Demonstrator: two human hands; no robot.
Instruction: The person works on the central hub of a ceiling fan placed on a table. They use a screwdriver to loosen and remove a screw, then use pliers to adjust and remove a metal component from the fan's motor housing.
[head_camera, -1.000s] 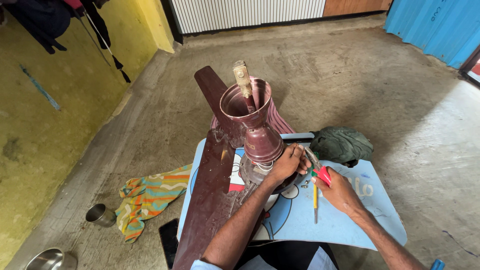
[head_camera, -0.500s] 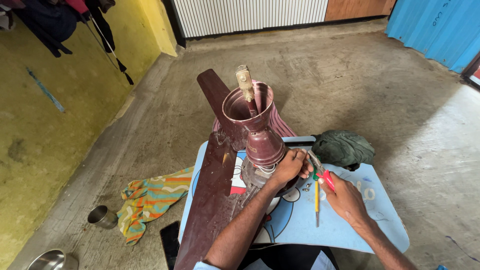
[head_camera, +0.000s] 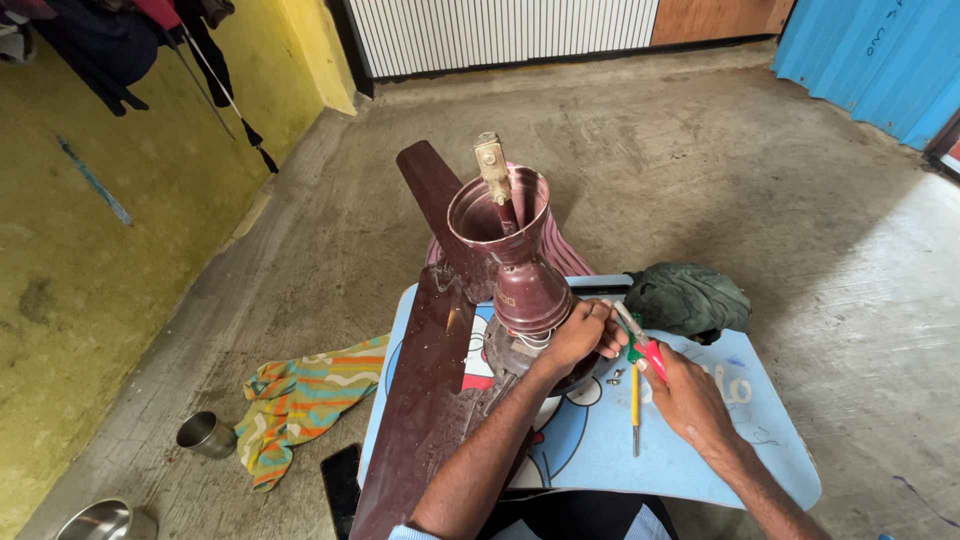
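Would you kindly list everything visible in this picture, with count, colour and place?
Maroon ceiling fan motor with canopy cup: one, on the blue table.
Dark brown fan blade: one, lying over the table's left edge.
Light blue low table: one, centre.
Yellow-handled screwdriver: one, on the table.
Red-handled pliers: one, in the right hand.
Dark green cloth: one, table's far edge.
Striped multicoloured cloth: one, on the floor, left.
Steel cup: one, floor, left.
Left hand: on the motor.
Right hand: gripping the pliers.
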